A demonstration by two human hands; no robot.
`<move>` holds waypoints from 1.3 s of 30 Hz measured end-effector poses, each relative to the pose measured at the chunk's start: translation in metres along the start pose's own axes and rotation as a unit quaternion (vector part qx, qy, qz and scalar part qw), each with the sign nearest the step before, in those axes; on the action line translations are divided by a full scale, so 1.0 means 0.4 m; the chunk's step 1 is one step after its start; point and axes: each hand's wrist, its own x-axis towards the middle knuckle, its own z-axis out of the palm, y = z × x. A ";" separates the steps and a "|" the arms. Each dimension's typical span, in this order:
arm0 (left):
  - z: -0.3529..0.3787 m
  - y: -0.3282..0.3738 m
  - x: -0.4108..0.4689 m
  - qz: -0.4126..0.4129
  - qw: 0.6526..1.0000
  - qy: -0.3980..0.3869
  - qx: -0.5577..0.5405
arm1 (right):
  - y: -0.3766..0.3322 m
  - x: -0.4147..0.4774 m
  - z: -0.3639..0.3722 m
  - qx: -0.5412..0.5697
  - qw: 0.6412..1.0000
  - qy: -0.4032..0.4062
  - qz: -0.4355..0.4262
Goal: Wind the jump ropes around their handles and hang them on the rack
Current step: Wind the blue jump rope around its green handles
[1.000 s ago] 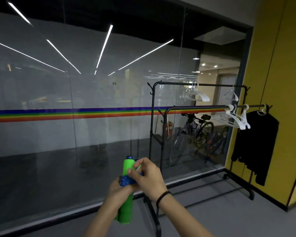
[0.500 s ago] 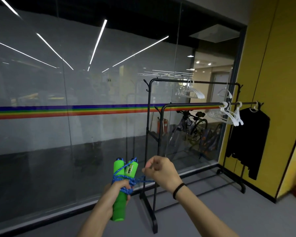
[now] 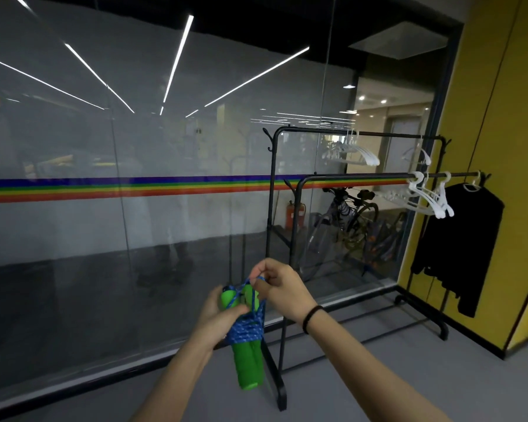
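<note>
- Standing on the grey floor (image 3: 439,370) just behind the hands, a black metal rack (image 3: 299,226) of thin round tubes is seen, its near foot partly hidden by the handles.
- White plastic hangers (image 3: 430,197) are hung on the lower rail, with a black garment (image 3: 464,245) beside them against the yellow wall (image 3: 506,123).
- A glass wall (image 3: 134,147) with a rainbow stripe (image 3: 104,188) is set behind the rack; a bicycle (image 3: 345,217) is visible through it.
- Two smooth green cylindrical handles (image 3: 247,363) are held side by side, upright, in front of the rack's near foot, bound round the middle by coils of blue braided rope (image 3: 245,328).
- The left hand (image 3: 218,312) is closed around the handles near their tops.
- The right hand (image 3: 282,286) is pinched shut on a loop of rope just above the handle tops; a black band (image 3: 312,318) is worn at its wrist.
</note>
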 end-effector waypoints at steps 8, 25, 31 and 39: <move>0.132 0.043 0.261 0.125 0.991 -0.037 0.030 | 0.190 0.254 -0.068 -0.006 1.000 0.004 -0.002; 0.406 0.097 1.048 0.173 0.984 -0.040 0.025 | 0.533 0.878 -0.326 -0.111 0.991 0.075 0.027; 0.470 0.105 1.268 0.172 0.979 -0.110 0.025 | 0.627 1.024 -0.357 -0.227 0.962 0.151 0.025; 0.537 0.113 1.478 0.109 0.968 -0.223 0.041 | 0.706 1.122 -0.382 -0.368 0.903 0.211 0.064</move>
